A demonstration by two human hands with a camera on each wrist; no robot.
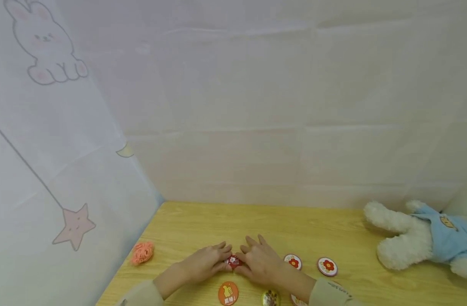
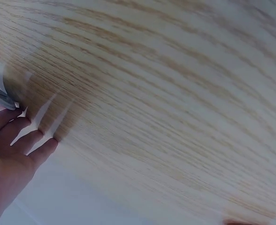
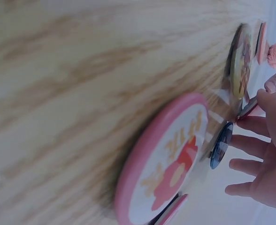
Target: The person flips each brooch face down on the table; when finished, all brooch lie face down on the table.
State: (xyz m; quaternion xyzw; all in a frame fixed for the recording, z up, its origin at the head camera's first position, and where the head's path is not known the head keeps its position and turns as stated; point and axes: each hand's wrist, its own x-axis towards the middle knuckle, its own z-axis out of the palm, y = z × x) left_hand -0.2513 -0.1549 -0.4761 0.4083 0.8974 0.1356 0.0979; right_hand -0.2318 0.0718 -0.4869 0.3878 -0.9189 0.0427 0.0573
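In the head view both hands meet over the table around a small round red badge. The left hand pinches its left edge; the right hand pinches its right side. The left wrist view has the left hand at the left edge, fingers spread, with a thin badge at the thumb side. From the right wrist, the right hand holds a tilted badge between thumb and forefinger, other fingers extended. Beside those fingers lies a dark blue badge.
Two white badges with red flowers lie to the right. Nearer are an orange thumbs-up badge and a yellowish one. Coral yarn sits at the left, a plush toy at the right.
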